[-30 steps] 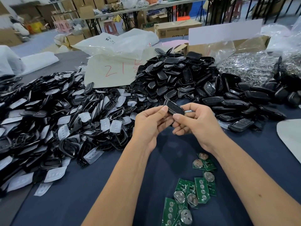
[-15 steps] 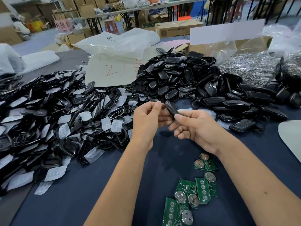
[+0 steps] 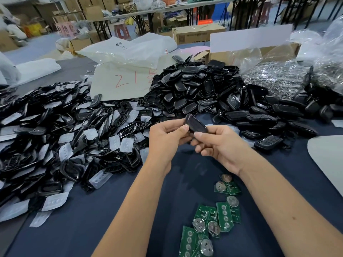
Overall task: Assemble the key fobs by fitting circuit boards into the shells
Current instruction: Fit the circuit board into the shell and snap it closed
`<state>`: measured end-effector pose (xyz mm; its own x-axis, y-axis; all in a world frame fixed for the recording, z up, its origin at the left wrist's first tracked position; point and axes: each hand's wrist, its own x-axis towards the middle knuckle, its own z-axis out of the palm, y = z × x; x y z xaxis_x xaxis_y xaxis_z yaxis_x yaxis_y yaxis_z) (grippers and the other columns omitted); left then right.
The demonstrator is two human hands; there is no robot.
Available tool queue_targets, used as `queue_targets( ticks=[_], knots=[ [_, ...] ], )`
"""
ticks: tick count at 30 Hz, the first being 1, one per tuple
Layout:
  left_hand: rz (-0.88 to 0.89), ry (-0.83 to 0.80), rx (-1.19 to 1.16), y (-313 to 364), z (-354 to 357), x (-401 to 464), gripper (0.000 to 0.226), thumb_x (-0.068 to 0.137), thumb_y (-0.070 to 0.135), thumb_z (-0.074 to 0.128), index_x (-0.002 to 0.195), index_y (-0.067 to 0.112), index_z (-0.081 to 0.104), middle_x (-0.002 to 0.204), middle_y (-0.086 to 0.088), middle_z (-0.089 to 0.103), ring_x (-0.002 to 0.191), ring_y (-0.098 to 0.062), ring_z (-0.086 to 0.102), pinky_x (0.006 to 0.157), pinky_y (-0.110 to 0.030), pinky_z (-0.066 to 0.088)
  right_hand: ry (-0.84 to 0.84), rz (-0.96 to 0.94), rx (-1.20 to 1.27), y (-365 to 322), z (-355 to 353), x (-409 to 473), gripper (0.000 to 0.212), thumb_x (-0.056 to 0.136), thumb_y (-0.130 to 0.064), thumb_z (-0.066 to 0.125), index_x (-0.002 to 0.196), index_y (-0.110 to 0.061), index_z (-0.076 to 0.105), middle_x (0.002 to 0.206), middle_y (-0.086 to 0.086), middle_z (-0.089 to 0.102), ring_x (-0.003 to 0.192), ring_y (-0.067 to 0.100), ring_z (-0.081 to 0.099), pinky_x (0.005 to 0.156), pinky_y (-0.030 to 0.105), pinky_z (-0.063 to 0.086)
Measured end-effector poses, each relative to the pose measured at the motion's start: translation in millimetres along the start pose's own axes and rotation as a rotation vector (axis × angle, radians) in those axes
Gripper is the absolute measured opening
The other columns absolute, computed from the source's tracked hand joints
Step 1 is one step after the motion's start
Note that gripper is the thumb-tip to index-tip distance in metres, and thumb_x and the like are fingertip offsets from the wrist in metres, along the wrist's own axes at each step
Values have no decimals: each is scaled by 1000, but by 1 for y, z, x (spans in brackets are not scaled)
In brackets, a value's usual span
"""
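Note:
A black key fob shell (image 3: pixel 196 123) is held above the dark blue table between both hands. My left hand (image 3: pixel 165 140) grips its left end with thumb and curled fingers. My right hand (image 3: pixel 220 145) pinches its right end, thumb on the lower edge. Several green circuit boards (image 3: pixel 213 219) with round silver battery clips lie on the cloth below my right forearm. Whether a board sits inside the held shell is hidden.
A heap of black frames and white button pads (image 3: pixel 61 138) covers the left. A pile of black shell halves (image 3: pixel 200 88) rises at the back centre, closed fobs (image 3: pixel 269 141) to the right, and metal parts in plastic (image 3: pixel 282 78) behind. Dark blue cloth (image 3: pixel 92 219) shows in front.
Both hands have turned the shell, so its broad dark face now points up toward me instead of edge-on. The hands stayed at the same spot above the table.

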<state>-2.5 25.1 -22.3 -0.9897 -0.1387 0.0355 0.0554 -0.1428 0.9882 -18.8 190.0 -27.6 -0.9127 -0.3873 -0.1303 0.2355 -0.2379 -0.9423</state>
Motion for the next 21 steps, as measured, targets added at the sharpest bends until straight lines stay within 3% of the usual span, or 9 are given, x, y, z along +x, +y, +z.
queue_targets(
  ticks=[3,6,9,11,13,15,17,21],
  knots=[
    [4,103,9,-6,13,2,26,93,1,71,85,22,82,84,-6,79,74,-16,73,70,-27,59,99,-54,-116,2,7,-1,17,103,-8,62,92,0,72,70,11,68,51,16,63,43,20,49],
    [15,117,37,-3,30,11,16,93,5,72,92,19,80,82,-5,78,70,-14,70,68,-26,57,237,-116,-94,1,10,1,26,105,-15,60,84,-3,69,64,9,67,44,15,57,38,21,41],
    [30,-18,88,0,41,17,12,96,14,69,98,23,78,91,-5,80,75,-19,75,66,-26,58,487,-183,207,-7,-2,6,17,105,-14,61,91,-5,66,65,5,67,45,11,54,39,20,38],
    [72,-52,268,-3,41,18,10,94,20,71,99,24,79,89,0,79,75,-17,75,64,-30,59,587,-219,422,-14,-16,8,13,104,-11,62,93,-5,65,73,6,73,47,9,56,41,18,40],
    [143,-35,525,-8,37,20,8,91,22,75,96,25,80,83,6,77,76,-15,74,71,-36,61,610,-218,451,-17,-24,9,14,104,-9,61,91,-5,65,72,5,74,46,8,57,42,17,42],
    [208,10,730,-11,32,20,8,89,21,76,95,26,80,82,12,75,75,-5,70,78,-33,60,606,-189,310,-18,-27,8,15,104,-6,60,90,-6,65,64,3,72,44,10,56,40,18,42],
    [240,60,844,-13,29,19,10,89,18,74,94,24,80,82,13,74,75,-3,68,80,-30,58,539,-154,-17,-20,-30,5,17,102,-7,61,86,-6,67,58,3,68,42,13,56,39,21,40],
    [281,42,944,-16,30,17,11,88,12,71,91,18,79,81,8,73,77,-9,67,80,-31,56,119,91,-854,-32,-37,-11,26,97,-21,71,80,-2,69,59,7,71,45,20,64,41,26,47]
  ],
)
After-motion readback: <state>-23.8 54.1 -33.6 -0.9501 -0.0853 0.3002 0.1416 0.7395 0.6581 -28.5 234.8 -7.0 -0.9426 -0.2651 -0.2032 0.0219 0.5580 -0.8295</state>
